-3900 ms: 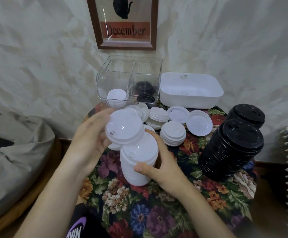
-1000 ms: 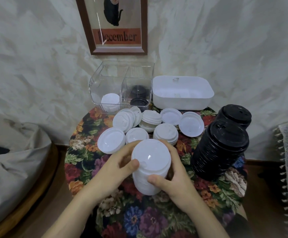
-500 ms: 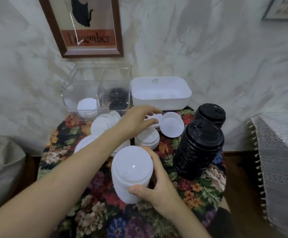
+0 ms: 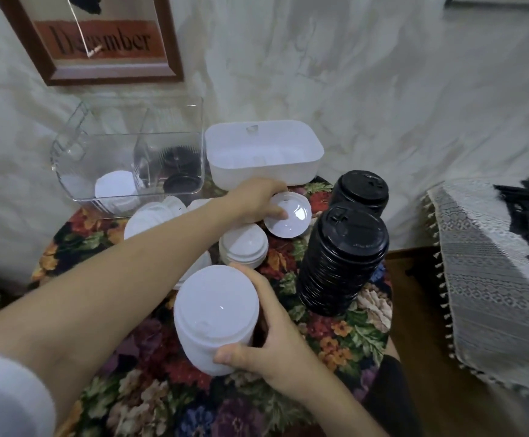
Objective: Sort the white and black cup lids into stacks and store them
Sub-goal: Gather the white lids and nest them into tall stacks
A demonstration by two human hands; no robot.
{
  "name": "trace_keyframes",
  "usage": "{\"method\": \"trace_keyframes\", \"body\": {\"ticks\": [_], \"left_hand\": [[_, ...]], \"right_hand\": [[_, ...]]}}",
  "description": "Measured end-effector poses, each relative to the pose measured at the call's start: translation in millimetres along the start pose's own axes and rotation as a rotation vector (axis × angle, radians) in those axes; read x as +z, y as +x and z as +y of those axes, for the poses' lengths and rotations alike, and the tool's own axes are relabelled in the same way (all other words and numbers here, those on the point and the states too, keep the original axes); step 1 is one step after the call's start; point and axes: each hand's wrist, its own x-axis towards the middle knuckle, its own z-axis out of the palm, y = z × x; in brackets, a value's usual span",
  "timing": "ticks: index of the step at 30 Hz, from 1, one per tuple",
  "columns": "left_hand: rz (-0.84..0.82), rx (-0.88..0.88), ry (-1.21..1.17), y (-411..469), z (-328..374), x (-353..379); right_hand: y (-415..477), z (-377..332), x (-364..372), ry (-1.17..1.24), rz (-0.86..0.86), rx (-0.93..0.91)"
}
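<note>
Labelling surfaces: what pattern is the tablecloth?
The tablecloth is a multicoloured floral print on dark ground; head view shows it.

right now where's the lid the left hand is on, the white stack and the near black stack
single white lid [image 4: 295, 223]: head view, its bare flat middle
white stack [image 4: 216, 298]: head view, top lid
near black stack [image 4: 354, 233]: head view, top lid

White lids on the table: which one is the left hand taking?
The single white lid beside the black stacks, pinched by the left hand; other loose lids lie untouched.
</note>
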Motion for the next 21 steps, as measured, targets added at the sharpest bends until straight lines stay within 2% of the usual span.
{"method": "trace_keyframes", "body": {"ticks": [12,21], "left_hand": [[0.036,-0.099,0.257,-39,-21,-11],[0.111,-0.188,0.146,-38,-16,-23]], "right_hand": [[2,-3,1,0.007,-0.026,-0.056],[2,-4,1,0.030,-0.036,-0.058]]}}
